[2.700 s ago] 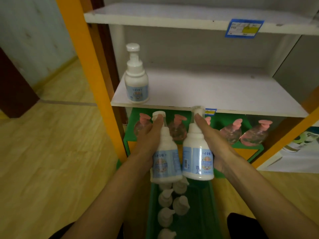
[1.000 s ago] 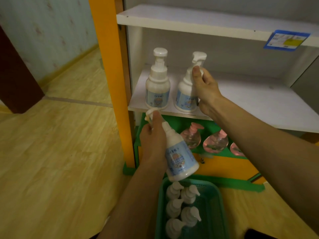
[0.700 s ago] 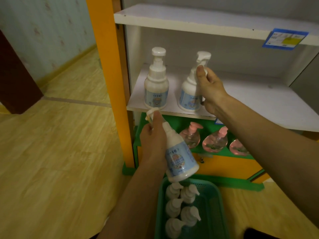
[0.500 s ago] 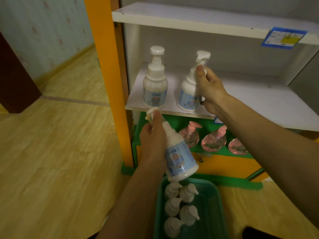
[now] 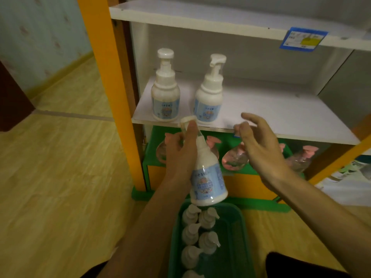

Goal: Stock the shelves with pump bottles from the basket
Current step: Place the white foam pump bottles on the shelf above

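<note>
While gripped high at neck, pump bottle [image 5: 206, 173] hangs tilted in left hand [image 5: 179, 155], base over green basket [image 5: 236, 237], just below shelf [image 5: 281, 113] edge. Looks full, moderately heavy; rigid smooth plastic, probably slick on label. Best held round neck or shoulder, never by pump head alone. Left fingers [image 5: 190, 129] wrapped shut round neck, fingertip against pump top, body hanging below palm. Right hand [image 5: 259, 149] empty, fingers spread loose, just beside bottle, not touching. Two bottles [image 5: 208, 97] upright on shelf; more lying in basket.

Glossy white plastic pump bottles [image 5: 166, 91], matt white shelf [image 5: 271, 113], wood-grain floor [image 5: 60, 167].
</note>
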